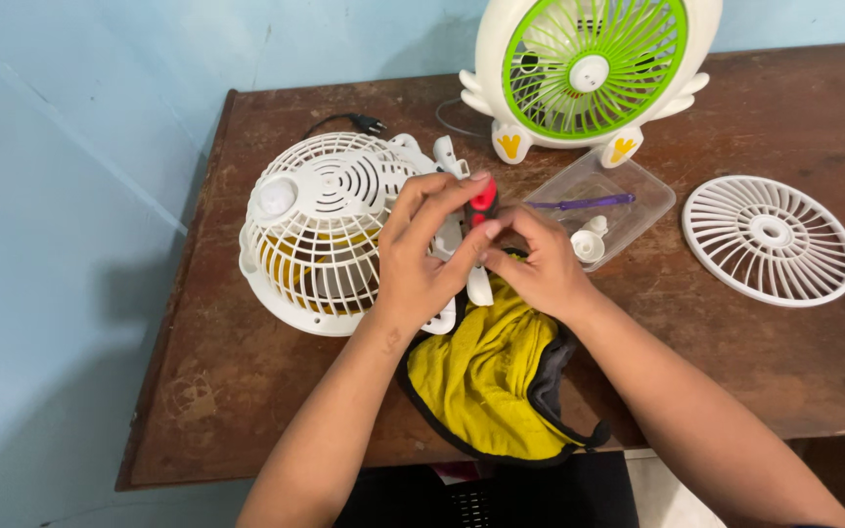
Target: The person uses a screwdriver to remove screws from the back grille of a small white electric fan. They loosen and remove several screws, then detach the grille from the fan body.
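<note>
We see the white caged fan [320,230] lying on the table [246,391]. Just right of it, our left hand [422,259] and right hand [540,264] both pinch a red-and-black screwdriver [482,200]. Right of the fan lie a clear rectangular tray [638,210] and 1 loose white grille [770,240].
</note>
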